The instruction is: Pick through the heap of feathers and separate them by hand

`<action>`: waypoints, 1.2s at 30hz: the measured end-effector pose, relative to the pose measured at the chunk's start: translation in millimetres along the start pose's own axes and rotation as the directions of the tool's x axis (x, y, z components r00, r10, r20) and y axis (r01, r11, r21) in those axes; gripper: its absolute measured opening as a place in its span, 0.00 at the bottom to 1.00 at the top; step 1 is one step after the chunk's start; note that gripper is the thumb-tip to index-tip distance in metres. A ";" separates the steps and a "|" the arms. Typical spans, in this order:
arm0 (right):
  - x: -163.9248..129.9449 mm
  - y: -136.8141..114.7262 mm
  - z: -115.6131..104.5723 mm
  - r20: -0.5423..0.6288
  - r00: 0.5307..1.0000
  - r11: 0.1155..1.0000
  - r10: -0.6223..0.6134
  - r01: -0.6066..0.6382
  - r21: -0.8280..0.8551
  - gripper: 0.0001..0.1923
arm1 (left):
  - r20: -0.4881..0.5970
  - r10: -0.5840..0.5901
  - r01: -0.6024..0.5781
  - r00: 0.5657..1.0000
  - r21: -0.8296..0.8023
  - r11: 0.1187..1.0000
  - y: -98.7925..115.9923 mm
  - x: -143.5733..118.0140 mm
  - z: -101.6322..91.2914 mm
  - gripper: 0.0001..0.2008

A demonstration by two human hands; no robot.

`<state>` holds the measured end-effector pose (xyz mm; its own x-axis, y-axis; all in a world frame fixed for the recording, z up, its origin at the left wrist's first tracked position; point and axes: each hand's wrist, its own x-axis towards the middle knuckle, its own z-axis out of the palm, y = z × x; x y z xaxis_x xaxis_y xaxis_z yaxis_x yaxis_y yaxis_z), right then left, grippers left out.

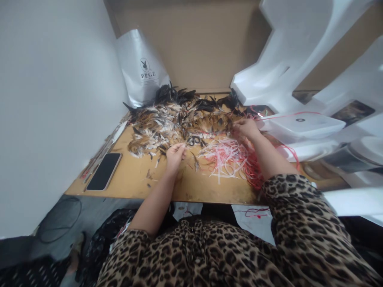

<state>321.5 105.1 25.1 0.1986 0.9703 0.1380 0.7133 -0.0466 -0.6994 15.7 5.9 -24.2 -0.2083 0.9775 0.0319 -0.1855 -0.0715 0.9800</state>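
My left hand (pixel 176 154) is closed in a pinch just above the table, near the front of a pile of brown, white and black feathers (pixel 158 123). Whatever its fingertips hold is too small to make out. At the pile's right end, my right hand (pixel 247 129) has its fingers bent down and drawn together, and their tips are partly hidden. Below it lies a tangle of white and red strips (pixel 223 157), with red strings (pixel 254 173) under my right forearm. A pair of dark scissor-like loops (pixel 194 140) sits between the hands.
A phone (pixel 104 171) lies at the table's left edge. A silver-white bag (pixel 142 67) stands at the back left. To the right are a white sewing-machine-like body (pixel 287 56) and a clear plastic box (pixel 302 125). A black plastic bag (pixel 104 235) is on the floor.
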 end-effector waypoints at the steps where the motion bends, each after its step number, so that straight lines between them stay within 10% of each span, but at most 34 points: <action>1: -3.2 -6.4 -1.0 -0.036 0.999 1.000 -0.023 0.023 -0.001 0.12 | -0.036 0.006 -0.007 0.999 -0.027 1.000 1.4 1.8 -2.2 0.13; 8: -51.6 -69.6 5.7 -0.123 0.940 0.945 -0.318 0.326 0.042 0.12 | -0.188 0.070 -0.113 0.980 -0.231 0.966 8.1 13.2 -16.3 0.13; 16: -99.6 -114.4 85.1 0.427 0.775 0.858 -0.466 0.514 0.005 0.09 | -0.208 0.072 -0.125 0.975 -0.257 0.958 8.2 18.0 -20.4 0.13; 29: -105.7 -127.1 134.7 0.442 0.846 0.819 -0.299 0.465 -0.337 0.13 | -0.110 0.089 -0.113 0.990 -0.238 0.965 6.8 22.5 -32.8 0.12; 36: -89.0 -116.4 124.2 0.344 0.917 0.924 -0.202 0.062 0.378 0.06 | -0.035 0.054 -0.060 0.998 -0.198 0.978 5.6 16.2 -26.4 0.13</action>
<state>137.4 53.6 7.2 -0.1935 0.9808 0.0264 0.4171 0.1066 -0.9026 -14.1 16.1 -23.3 -0.2517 0.9646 0.0782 -0.3594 -0.1682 0.9179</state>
